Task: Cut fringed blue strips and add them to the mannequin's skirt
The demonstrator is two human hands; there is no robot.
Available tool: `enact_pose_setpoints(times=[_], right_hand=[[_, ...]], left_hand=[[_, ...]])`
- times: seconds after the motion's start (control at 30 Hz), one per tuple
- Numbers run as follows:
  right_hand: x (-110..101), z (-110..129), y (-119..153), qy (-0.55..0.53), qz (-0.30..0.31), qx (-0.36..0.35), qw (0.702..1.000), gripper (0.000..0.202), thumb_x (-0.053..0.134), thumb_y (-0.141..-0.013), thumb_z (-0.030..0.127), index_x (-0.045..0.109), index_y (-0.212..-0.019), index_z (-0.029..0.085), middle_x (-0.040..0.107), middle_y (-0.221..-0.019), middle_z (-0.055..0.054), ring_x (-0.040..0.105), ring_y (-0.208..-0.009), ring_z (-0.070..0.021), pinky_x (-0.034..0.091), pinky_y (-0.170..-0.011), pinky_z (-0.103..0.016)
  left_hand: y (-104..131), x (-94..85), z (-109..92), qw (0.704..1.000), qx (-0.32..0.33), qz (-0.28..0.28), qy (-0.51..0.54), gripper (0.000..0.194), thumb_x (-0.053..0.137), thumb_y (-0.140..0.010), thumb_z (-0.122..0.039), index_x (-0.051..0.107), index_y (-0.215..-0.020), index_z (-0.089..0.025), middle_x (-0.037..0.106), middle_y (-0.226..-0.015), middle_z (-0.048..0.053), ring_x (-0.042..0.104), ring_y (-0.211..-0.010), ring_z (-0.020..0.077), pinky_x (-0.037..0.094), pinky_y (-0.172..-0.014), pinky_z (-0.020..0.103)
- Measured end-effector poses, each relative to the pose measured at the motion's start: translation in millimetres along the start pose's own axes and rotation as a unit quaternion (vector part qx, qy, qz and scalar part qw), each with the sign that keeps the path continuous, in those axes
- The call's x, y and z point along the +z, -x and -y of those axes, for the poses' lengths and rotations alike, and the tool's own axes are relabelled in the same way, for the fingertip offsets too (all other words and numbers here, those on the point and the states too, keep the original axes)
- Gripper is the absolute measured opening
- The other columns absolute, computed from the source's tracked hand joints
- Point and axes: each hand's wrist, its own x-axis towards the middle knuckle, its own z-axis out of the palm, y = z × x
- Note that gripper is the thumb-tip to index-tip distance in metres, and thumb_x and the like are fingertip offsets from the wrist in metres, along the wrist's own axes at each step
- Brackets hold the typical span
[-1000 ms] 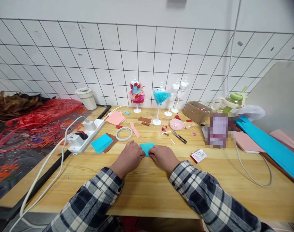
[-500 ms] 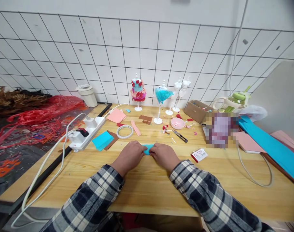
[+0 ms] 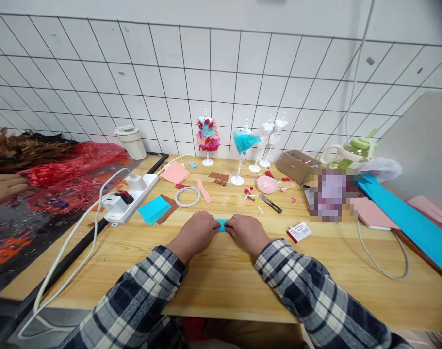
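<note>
pinching a small blue paper (image 3: 221, 223), left hand (image 3: 194, 233) and right hand (image 3: 247, 232) grip it together; no writing legible.

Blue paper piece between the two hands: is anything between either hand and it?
Nothing visible. The left hand and right hand both press directly on the blue paper piece, which lies on the wooden table.

Blue paper piece (image 3: 221, 223): 1 small sheet, bright turquoise, lying flat on the wooden tabletop. Pinched between the left hand (image 3: 195, 232) and right hand (image 3: 247, 232), fingertips of both covering its ends; only a narrow middle strip shows.
</note>
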Motion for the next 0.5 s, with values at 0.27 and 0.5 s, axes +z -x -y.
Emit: enact_pose_setpoints(times=[0.27,0.5], right_hand=[[-3.4,0.8,1.1,-0.007,0.009,0.003,1.0,0.028,0.044,-0.098,0.033,0.07,-0.103,0.027,0.069,-0.101,-0.005,0.064,-0.092,-0.0172,0.041,-0.073,-0.027],[-0.9,-1.5,-0.1,-0.011,0.007,0.009,1.0,0.029,0.043,-0.098,0.036,0.068,-0.107,0.028,0.069,-0.101,-0.005,0.064,-0.093,-0.0178,0.04,-0.074,-0.027]], left_hand=[[-1.0,-2.6,-4.1,0.999,0.032,-0.009,-0.005,0.026,0.05,-0.091,-0.022,0.072,-0.079,-0.018,0.068,-0.079,0.009,0.06,-0.083,0.0227,0.043,-0.078,0.036],[-0.8,1.9,-3.3,1.0,0.001,-0.002,-0.007,0.023,0.05,-0.091,-0.023,0.073,-0.091,-0.02,0.068,-0.078,0.009,0.061,-0.081,0.0231,0.042,-0.073,0.035]])
